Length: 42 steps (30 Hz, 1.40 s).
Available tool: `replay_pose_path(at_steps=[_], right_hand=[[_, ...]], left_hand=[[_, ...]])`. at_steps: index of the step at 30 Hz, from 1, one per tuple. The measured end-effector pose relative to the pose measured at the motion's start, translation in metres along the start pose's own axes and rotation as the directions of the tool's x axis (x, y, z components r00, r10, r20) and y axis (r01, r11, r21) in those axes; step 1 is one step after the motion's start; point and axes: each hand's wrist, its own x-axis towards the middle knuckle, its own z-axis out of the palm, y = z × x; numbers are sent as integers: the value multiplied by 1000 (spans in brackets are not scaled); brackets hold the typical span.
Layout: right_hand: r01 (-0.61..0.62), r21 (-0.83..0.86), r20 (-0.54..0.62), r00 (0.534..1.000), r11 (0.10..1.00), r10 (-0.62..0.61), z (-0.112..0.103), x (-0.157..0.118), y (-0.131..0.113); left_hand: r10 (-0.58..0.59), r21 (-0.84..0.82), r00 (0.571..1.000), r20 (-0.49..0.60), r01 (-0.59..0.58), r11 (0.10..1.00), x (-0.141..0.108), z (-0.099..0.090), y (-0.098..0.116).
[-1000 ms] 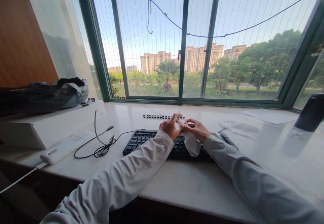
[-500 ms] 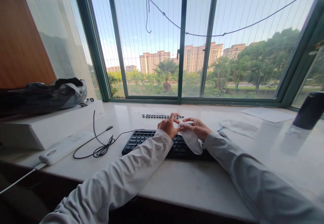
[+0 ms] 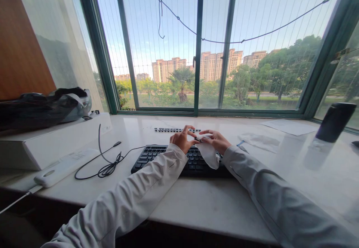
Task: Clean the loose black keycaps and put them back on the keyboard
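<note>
White wipe (image 3: 209,156) (hanging) over keyboard (image 3: 146,159).

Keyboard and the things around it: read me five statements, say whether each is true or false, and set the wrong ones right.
1. The right hand holds a white wipe. True.
2. The left hand lies flat on the marble surface. False: it is curled, close to the right hand.
3. A coiled cable lies left of the keyboard. True.
4. The row of keycaps sits nearer the person than the keyboard. False: it is beyond it, toward the window.
5. A black cylinder stands at the right. True.
</note>
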Motion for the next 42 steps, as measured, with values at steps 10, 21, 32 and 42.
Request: replay_pose_path(at_steps=[10, 21, 32, 42], right_hand=[[198, -406, -163, 945, 892, -283, -24, 7, 6], [433, -776, 201, 858, 458, -472, -22, -13, -17], [302, -795, 266, 953, 526, -145, -33, -7, -14], [269, -846, 314, 949, 461, 22, -39, -2, -4]], left_hand=[[25, -23, 997, -67, -27, 999, 4, 0, -6], [45, -27, 999, 7, -45, 999, 2, -2, -5], [88, -53, 986, 139, -81, 995, -1, 19, -15], [240, 78, 895, 376, -289, 954, 1, 23, -24]])
